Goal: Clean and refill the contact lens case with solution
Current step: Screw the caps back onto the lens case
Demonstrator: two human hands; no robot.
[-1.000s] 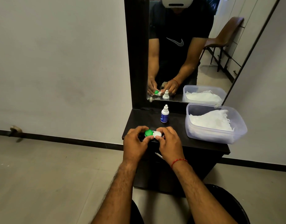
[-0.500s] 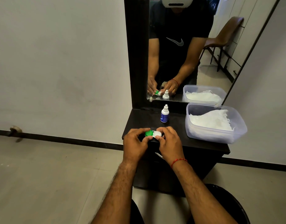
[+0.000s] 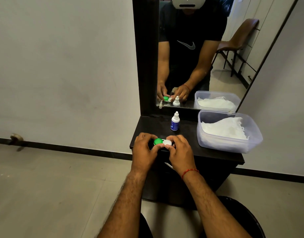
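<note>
A contact lens case [image 3: 162, 142] with one green cap and one white cap lies near the front edge of the dark dresser top [image 3: 192, 146]. My left hand [image 3: 144, 150] grips the green-capped side, fingers curled around it. My right hand [image 3: 179, 151] grips the white-capped side, thumb and fingers pinching the cap. Both caps sit on the case. A small white solution bottle [image 3: 175, 121] with a blue label stands upright behind the case, its cap on, apart from both hands.
A clear plastic tub [image 3: 230, 145] holding white tissue sits on the dresser's right side. A mirror [image 3: 199, 54] stands behind, reflecting a person, the hands and a chair. A metal drawer handle [image 3: 168, 164] shows below my right hand. Tiled floor lies to the left.
Both hands stay on the case in nearly the same place; the fingers shift slightly around the caps. The bottle and tub have not moved.
</note>
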